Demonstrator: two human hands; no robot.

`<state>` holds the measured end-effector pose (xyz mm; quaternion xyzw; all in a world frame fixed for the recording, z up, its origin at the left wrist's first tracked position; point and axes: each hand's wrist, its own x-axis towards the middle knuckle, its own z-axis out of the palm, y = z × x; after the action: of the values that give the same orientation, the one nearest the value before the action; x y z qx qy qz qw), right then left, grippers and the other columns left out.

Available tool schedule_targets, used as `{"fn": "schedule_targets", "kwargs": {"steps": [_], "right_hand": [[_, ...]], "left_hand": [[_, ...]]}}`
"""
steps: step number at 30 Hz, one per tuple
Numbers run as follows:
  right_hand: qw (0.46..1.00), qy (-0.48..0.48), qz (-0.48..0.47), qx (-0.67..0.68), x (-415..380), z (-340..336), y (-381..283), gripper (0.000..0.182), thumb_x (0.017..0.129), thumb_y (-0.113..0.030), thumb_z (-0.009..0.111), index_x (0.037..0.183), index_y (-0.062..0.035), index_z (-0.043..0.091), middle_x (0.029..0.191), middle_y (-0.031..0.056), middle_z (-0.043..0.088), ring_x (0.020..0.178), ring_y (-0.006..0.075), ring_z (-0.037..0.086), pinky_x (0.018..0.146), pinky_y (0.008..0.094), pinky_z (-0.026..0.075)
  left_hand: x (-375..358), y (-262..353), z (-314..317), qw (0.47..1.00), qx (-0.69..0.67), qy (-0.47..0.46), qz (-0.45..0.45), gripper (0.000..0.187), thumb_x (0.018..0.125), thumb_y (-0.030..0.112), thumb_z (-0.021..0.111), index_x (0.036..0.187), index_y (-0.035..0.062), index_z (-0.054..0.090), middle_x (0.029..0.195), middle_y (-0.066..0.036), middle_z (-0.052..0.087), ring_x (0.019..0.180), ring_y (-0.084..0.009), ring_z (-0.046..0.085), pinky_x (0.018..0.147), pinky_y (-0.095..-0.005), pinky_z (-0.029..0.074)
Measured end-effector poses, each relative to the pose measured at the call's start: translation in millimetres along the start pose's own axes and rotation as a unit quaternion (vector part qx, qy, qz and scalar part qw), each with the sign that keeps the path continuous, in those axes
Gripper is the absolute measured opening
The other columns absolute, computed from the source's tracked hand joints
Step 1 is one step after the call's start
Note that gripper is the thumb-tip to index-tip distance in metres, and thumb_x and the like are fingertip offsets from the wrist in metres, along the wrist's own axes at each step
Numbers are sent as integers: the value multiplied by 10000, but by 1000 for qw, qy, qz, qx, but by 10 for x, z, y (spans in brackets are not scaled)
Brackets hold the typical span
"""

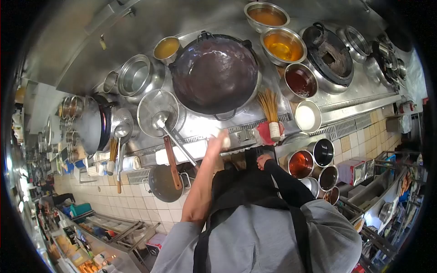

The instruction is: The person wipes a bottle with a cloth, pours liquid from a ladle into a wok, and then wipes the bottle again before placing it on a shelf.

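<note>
The steel counter [364, 86] held the wok [215, 75] behind its front edge. I couldn't tell whether my left hand [220, 142] or right hand [263, 161] had fingers closed; a careless swing could have knocked the overhanging ladle [160, 119].

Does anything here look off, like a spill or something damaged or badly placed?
I can't see a clear spill or damage. The strainer and ladle look awkward, though: their handles jut past the counter's front edge and might get knocked.
</note>
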<state>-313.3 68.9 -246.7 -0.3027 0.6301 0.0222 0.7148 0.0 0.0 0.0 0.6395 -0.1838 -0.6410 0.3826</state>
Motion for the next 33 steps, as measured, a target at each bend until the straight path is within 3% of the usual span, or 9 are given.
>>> {"fn": "schedule_targets", "kwargs": {"steps": [4,11,15,18,22,25,26,28,33], "right_hand": [[998,49,-24,-36,-149,-5,-476,749,957,-155,715,1618,-86,370,870,150,719,568,217,678,472,381,565],[996,-85,-1,39,-175,634,-927,634,890,-209,818,1446,-29,572,918,123,739,723,233,734,604,409,613],[989,-74,-60,-110,-108,709,-559,438,861,-242,832,1215,-1,737,981,156,746,748,307,726,642,463,617],[868,44,-220,-443,229,621,-41,364,920,-320,788,1084,3,752,918,165,754,788,277,756,638,432,627],[990,-134,4,-49,-455,628,-525,396,1000,-362,690,1081,22,737,985,171,750,877,289,761,710,387,629],[920,-218,41,323,-1149,926,-914,373,1023,-344,655,1025,27,698,864,174,717,680,292,712,582,375,583],[907,-218,46,358,-1149,969,-959,364,1024,-342,655,1004,20,689,822,164,700,627,277,685,538,377,555],[876,-222,56,424,-1164,1023,-1038,351,1026,-339,655,962,6,673,739,142,667,520,246,630,449,381,500],[985,11,-167,44,-766,1071,-818,398,1032,-381,640,987,14,668,713,122,683,480,238,615,452,383,494]], "left_hand": [[-329,234,368,972,211,-99,20,576,901,315,776,1326,-7,557,1061,-162,724,904,-252,735,670,-403,622],[-73,-157,432,763,636,48,102,962,851,579,794,1440,-91,433,1317,-368,600,1163,-506,667,989,-535,555],[-537,-39,431,817,550,105,136,823,876,504,791,1367,-79,482,1247,-322,612,1084,-502,688,911,-547,574],[-628,-470,68,863,497,-7,88,665,937,502,737,1238,-73,593,1013,-275,702,922,-399,730,815,-479,596],[-646,-1114,-85,894,421,-82,-130,607,986,542,659,1178,-32,621,967,-220,734,986,-331,752,808,-482,588],[221,-2905,-403,912,375,11,168,565,1034,588,571,1179,45,626,993,-171,730,956,-267,740,789,-467,593],[-58,-2200,-163,986,45,-65,-147,515,1083,593,470,1204,116,625,971,-111,714,892,-258,712,822,-490,601],[-482,-1335,125,958,-152,-100,-219,541,1086,590,472,1142,80,644,918,-93,682,829,-238,681,863,-501,602],[-417,-1504,175,946,-192,-105,-241,403,1100,464,521,1114,79,644,874,-77,655,742,-212,642,737,-492,633]]}}
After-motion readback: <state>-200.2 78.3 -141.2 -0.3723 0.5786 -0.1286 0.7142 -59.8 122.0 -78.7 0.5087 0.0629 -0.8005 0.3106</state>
